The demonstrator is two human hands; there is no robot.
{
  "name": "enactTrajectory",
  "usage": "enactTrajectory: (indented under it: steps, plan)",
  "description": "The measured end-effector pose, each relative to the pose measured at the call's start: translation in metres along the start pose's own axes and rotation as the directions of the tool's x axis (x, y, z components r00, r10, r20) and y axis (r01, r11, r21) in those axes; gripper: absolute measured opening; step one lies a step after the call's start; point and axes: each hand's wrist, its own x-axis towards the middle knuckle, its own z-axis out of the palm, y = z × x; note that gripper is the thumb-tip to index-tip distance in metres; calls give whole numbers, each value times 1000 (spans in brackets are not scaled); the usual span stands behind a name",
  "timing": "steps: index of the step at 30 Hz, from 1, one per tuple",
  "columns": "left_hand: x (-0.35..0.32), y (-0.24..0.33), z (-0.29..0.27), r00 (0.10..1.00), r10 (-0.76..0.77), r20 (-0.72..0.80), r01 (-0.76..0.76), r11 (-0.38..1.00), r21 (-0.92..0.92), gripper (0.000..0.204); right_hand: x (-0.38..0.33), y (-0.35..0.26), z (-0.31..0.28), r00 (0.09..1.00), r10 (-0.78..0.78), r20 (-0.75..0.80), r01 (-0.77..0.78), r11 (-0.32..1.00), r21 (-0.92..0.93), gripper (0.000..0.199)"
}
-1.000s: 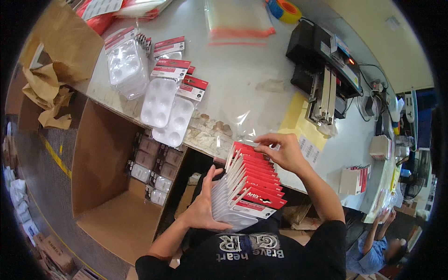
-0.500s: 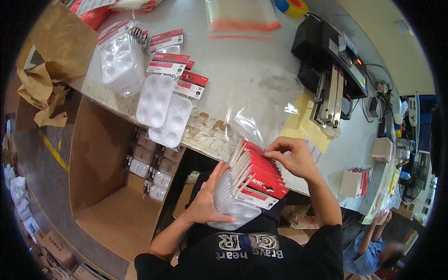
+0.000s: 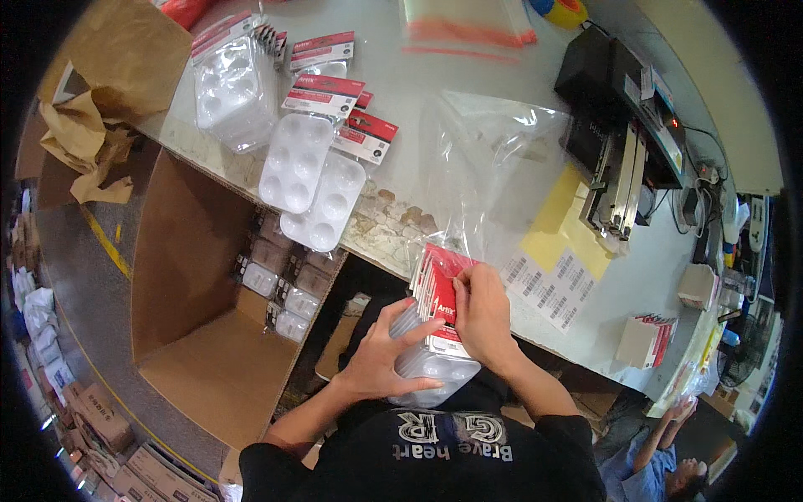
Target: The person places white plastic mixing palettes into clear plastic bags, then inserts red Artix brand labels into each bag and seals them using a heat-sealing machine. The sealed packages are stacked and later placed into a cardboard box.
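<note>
Against my dark shirt, at the table's front edge, a thick stack of white plastic paint palettes (image 3: 442, 371) with red and white header cards stands in my grip. My left hand (image 3: 375, 361) wraps its left side, thumb across the lower front and fingers over the cards' edge. With bent fingers, my right hand (image 3: 483, 311) grips the red cards at the upper right of the stack. A large clear plastic bag (image 3: 493, 155) lies flat on the table just beyond both hands. To its left are two carded white palettes, an upper one (image 3: 294, 163) overlapping a lower one (image 3: 328, 207).
A stack of packed palettes (image 3: 236, 88) stands at the far left. A black heat sealer (image 3: 619, 125) sits far right, near yellow-backed barcode label sheets (image 3: 552, 284). Below the table edge is an open cardboard box (image 3: 196, 326) holding packs. Another person (image 3: 648, 452) works at lower right.
My right hand has moved left and down, closing over the header cards, which were fanned out and now sit closer together. My left fingers have shifted onto the cards. The whole view has shifted slightly.
</note>
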Motion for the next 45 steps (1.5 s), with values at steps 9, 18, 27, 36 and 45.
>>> enactTrajectory:
  steps: [9,18,27,36,45]
  plan:
    - [0,-5,11,991,53,-125,-56,998,-18,93,2,-12,-35,987,-101,126,45,922,386,18]
    - [-5,-8,11,999,-34,-24,36,996,80,78,-24,7,-47,820,-571,38,552,807,209,41]
    - [-5,-21,21,972,-212,-101,186,958,-219,71,-27,56,-38,922,-145,-358,101,985,-139,32]
    - [-23,-35,33,982,42,-187,-107,929,-353,95,-104,31,4,883,71,-464,141,903,406,16]
    - [1,-15,36,870,-479,-115,331,742,-583,109,-111,36,2,945,240,-223,-205,964,168,20]
